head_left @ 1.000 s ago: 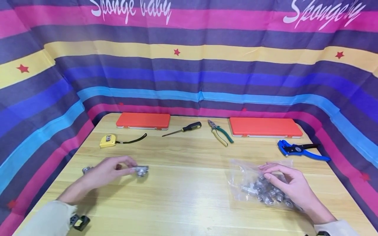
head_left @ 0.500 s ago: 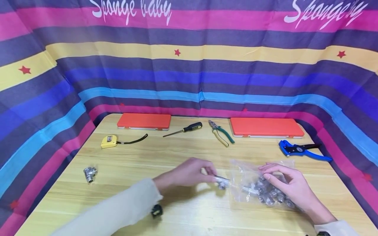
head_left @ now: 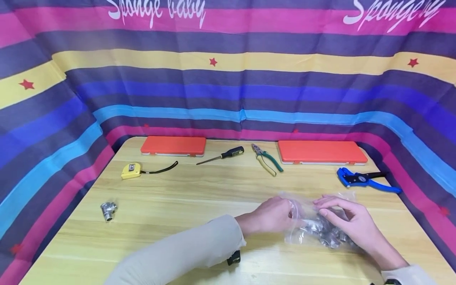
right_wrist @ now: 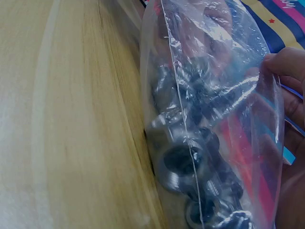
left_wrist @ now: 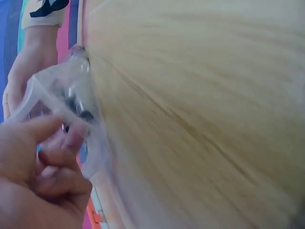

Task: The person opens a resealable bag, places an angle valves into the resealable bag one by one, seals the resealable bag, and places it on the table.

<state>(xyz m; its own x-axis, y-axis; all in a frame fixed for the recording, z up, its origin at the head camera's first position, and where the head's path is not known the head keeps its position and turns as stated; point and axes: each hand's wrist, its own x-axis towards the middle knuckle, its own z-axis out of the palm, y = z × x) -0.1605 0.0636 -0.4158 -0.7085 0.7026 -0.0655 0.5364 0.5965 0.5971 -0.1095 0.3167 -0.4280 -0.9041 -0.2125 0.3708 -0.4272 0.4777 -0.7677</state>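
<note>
1. Pinching the near edge of the clear plastic bag (head_left: 322, 223), the left hand (head_left: 272, 215) has its fingers curled on the film; the left wrist view shows the thumb and fingertips (left_wrist: 71, 138) closed on the bag's rim.
2. Curled fingers of the right hand (head_left: 350, 225) grip the bag's far edge, lying over its top.
3. Both hands hold the bag on the wooden table (head_left: 199, 206), right of centre; inside it lie silver metal pipe fittings (right_wrist: 186, 162), heaped together.
4. 1 loose silver fitting (head_left: 108, 209) lies well apart on the table's left side.
5. Along the back edge sit 2 orange cases (head_left: 173, 145), a yellow tape measure (head_left: 130, 170), a screwdriver (head_left: 222, 155), green-handled pliers (head_left: 266, 160) and a blue wire stripper (head_left: 367, 180).
</note>
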